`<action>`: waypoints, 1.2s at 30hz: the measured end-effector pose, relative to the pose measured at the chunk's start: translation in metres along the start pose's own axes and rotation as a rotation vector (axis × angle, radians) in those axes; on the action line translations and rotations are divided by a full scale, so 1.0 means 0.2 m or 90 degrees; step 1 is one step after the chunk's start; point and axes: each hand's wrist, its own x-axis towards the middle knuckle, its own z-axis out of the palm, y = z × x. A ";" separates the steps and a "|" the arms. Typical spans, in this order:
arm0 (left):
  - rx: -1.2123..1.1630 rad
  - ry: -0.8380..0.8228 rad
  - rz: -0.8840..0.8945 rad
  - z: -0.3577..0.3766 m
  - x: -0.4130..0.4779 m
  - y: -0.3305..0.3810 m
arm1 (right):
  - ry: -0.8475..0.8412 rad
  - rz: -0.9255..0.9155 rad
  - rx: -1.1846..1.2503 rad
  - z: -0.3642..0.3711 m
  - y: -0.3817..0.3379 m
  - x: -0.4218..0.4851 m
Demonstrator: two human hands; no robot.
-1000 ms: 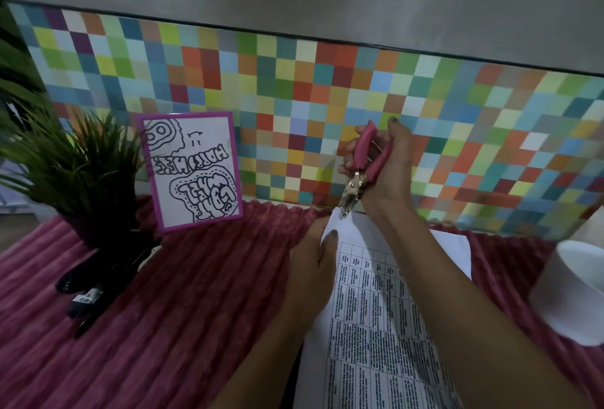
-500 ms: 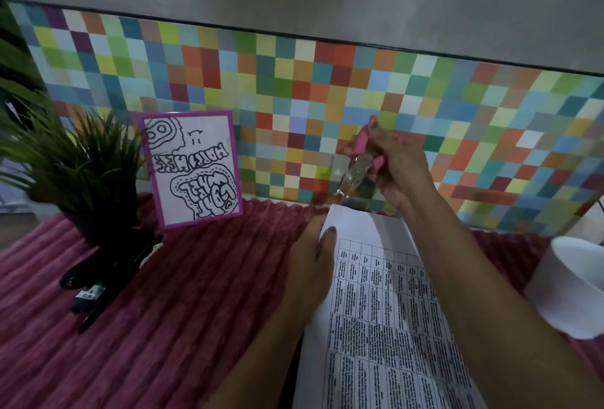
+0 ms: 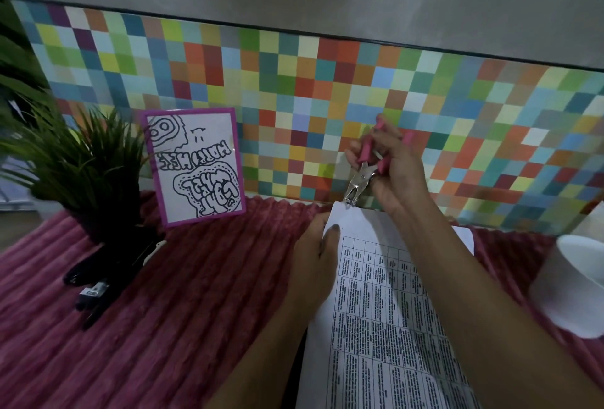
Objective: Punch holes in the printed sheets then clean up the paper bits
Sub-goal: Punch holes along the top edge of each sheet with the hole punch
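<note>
Right hand grasps the pink-handled hole punch at one o'clock, its nose at the far corner of the printed sheet, which runs toward five o'clock. Left hand pinches its left edge.

The hole punch is seen as shiny metal; the printed sheets as matt paper; the cloth at 8 o'clock as ribbed plush.
</note>
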 end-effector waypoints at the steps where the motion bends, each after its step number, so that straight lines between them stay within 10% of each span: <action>1: 0.001 0.000 -0.003 0.00 0.00 0.00 | -0.002 -0.007 0.002 0.01 0.00 -0.01; 36: 0.018 0.016 0.021 0.00 0.01 -0.01 | -0.124 0.053 0.076 -0.06 -0.04 0.03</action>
